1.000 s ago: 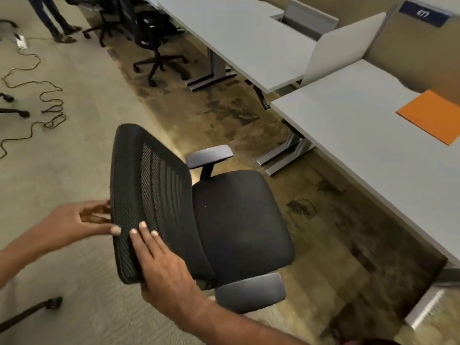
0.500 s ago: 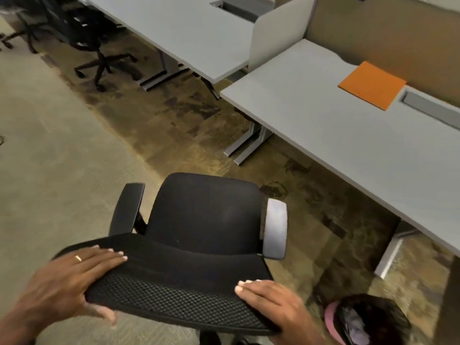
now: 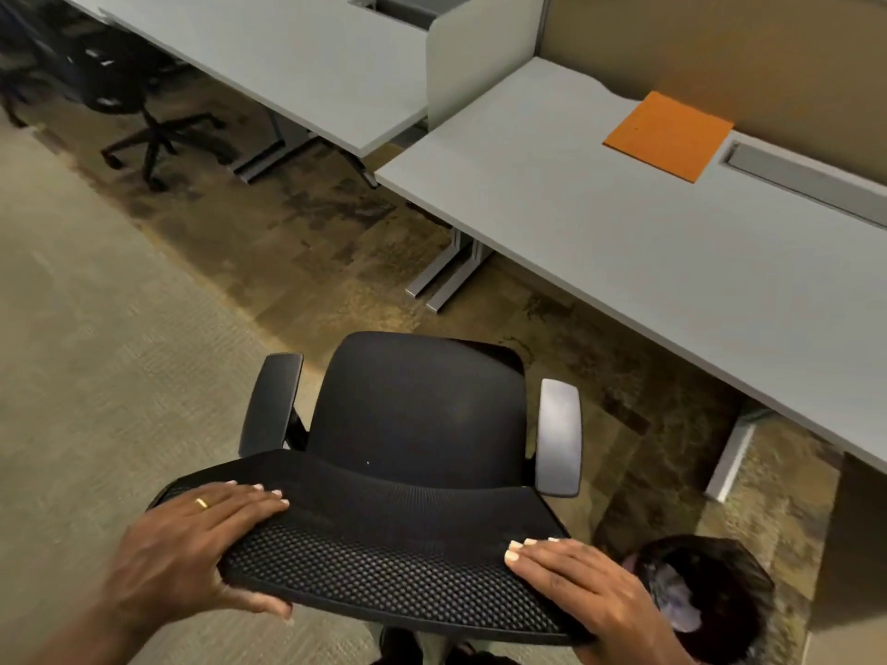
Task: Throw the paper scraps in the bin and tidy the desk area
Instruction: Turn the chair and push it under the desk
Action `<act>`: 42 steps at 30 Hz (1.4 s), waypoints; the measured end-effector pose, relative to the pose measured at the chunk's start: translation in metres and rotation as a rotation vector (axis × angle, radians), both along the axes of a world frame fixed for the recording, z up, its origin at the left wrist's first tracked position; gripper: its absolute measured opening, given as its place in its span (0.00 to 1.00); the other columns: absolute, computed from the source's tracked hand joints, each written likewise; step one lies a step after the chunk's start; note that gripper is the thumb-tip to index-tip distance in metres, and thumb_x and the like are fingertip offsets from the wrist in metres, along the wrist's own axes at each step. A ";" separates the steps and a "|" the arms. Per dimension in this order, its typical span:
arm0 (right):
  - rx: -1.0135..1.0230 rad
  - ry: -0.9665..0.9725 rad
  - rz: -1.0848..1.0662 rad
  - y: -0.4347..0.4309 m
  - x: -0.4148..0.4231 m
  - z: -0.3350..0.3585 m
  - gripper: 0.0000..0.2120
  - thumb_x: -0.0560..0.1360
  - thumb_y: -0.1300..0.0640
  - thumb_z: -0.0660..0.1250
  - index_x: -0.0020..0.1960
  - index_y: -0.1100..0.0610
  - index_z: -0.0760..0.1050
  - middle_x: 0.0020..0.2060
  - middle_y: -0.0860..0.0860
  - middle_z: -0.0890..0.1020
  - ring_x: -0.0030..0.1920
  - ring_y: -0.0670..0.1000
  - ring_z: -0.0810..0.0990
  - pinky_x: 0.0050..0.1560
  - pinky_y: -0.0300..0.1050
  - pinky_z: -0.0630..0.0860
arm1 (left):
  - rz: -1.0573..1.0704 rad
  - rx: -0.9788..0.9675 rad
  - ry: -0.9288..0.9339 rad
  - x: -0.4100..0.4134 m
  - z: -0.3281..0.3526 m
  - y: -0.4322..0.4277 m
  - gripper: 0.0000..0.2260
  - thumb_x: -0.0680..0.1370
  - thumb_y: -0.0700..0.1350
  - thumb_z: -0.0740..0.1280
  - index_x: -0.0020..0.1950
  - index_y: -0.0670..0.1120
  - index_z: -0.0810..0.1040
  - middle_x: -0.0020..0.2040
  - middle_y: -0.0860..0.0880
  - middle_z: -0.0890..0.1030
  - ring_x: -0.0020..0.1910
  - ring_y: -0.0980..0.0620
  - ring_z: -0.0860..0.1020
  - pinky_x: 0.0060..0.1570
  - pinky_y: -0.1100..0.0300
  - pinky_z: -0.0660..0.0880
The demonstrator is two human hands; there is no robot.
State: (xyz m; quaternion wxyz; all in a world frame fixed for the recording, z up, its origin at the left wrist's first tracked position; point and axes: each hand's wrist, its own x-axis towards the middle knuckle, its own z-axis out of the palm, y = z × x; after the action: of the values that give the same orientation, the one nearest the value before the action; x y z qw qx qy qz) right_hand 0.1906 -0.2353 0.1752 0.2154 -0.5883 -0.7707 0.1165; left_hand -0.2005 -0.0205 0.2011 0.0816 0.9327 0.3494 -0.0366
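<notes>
Both hands gripped the mesh backrest (image 3: 384,559) of the black chair: left hand (image 3: 192,544) at 8 o'clock, right hand (image 3: 585,587) at 5, well apart. The lined bin (image 3: 710,597) stood just beside the right hand, below the grey desk (image 3: 600,223) with its orange pad (image 3: 669,135) at 1 o'clock
</notes>
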 end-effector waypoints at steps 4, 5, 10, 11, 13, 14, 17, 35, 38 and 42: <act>-0.204 -0.036 -0.152 -0.019 0.013 -0.002 0.31 0.74 0.47 0.66 0.76 0.41 0.66 0.73 0.34 0.68 0.70 0.39 0.72 0.70 0.36 0.61 | -0.029 0.006 0.039 0.042 0.010 0.011 0.44 0.60 0.83 0.63 0.57 0.50 0.86 0.54 0.52 0.86 0.51 0.49 0.85 0.51 0.52 0.80; -0.207 -0.080 -0.182 -0.021 0.010 -0.002 0.30 0.75 0.38 0.64 0.76 0.42 0.66 0.72 0.34 0.70 0.69 0.39 0.73 0.69 0.38 0.60 | -0.043 0.005 0.043 0.055 0.013 0.015 0.43 0.60 0.83 0.63 0.57 0.51 0.85 0.54 0.53 0.86 0.51 0.50 0.85 0.49 0.52 0.81; -0.144 -0.100 -0.454 -0.005 -0.003 0.010 0.40 0.72 0.20 0.52 0.68 0.47 0.78 0.62 0.39 0.82 0.60 0.42 0.82 0.65 0.44 0.72 | -0.106 0.021 0.067 0.122 0.017 0.035 0.44 0.60 0.84 0.61 0.59 0.51 0.84 0.56 0.53 0.85 0.54 0.51 0.83 0.50 0.51 0.80; -0.127 -0.117 -0.496 -0.002 0.003 0.013 0.40 0.72 0.20 0.52 0.66 0.47 0.79 0.60 0.40 0.83 0.59 0.43 0.83 0.63 0.45 0.76 | -0.118 0.031 0.060 0.135 0.014 0.038 0.45 0.61 0.84 0.61 0.60 0.51 0.84 0.56 0.53 0.85 0.54 0.50 0.83 0.51 0.50 0.80; -0.121 -0.158 -0.536 0.001 0.016 0.017 0.39 0.72 0.20 0.53 0.65 0.47 0.80 0.57 0.41 0.84 0.57 0.43 0.83 0.60 0.46 0.79 | -0.134 0.051 0.051 0.155 0.011 0.045 0.45 0.61 0.84 0.60 0.60 0.50 0.83 0.56 0.52 0.85 0.54 0.50 0.83 0.53 0.50 0.80; -0.125 -0.171 -0.565 -0.001 0.026 0.019 0.39 0.71 0.20 0.54 0.65 0.47 0.80 0.57 0.40 0.84 0.56 0.43 0.83 0.60 0.46 0.79 | -0.152 0.057 0.047 0.170 0.009 0.049 0.45 0.61 0.84 0.60 0.60 0.50 0.83 0.56 0.52 0.85 0.54 0.50 0.83 0.53 0.50 0.80; -0.114 -0.215 -0.638 -0.002 0.053 0.020 0.37 0.71 0.21 0.56 0.64 0.46 0.80 0.56 0.40 0.84 0.55 0.43 0.83 0.58 0.44 0.79 | -0.201 0.069 0.022 0.214 0.005 0.063 0.44 0.61 0.84 0.60 0.58 0.50 0.83 0.54 0.52 0.85 0.53 0.49 0.83 0.53 0.49 0.79; -0.122 -0.260 -0.835 0.011 0.188 0.017 0.34 0.72 0.22 0.58 0.67 0.42 0.77 0.58 0.41 0.84 0.56 0.45 0.83 0.54 0.43 0.78 | -0.408 0.092 -0.134 0.392 -0.002 0.111 0.44 0.61 0.86 0.54 0.57 0.54 0.81 0.51 0.56 0.82 0.50 0.53 0.78 0.53 0.54 0.75; -0.128 -0.231 -0.864 0.015 0.199 0.019 0.33 0.72 0.22 0.60 0.68 0.41 0.76 0.59 0.40 0.83 0.57 0.44 0.82 0.54 0.43 0.79 | -0.423 0.081 -0.155 0.410 -0.002 0.120 0.45 0.61 0.86 0.54 0.58 0.53 0.81 0.52 0.55 0.82 0.50 0.53 0.78 0.54 0.54 0.75; -0.145 -0.220 -0.895 0.021 0.210 0.021 0.32 0.71 0.23 0.62 0.68 0.40 0.75 0.60 0.39 0.83 0.58 0.44 0.82 0.54 0.43 0.78 | -0.450 0.062 -0.160 0.428 0.001 0.132 0.46 0.61 0.87 0.53 0.58 0.53 0.81 0.52 0.54 0.83 0.51 0.52 0.78 0.55 0.53 0.75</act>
State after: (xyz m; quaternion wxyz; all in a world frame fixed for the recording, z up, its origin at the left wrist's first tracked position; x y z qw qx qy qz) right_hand 0.4006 -0.2139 0.1963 0.1198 -0.8853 -0.4493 0.0028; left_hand 0.2271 0.1111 0.2019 0.0703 0.9890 0.1263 0.0309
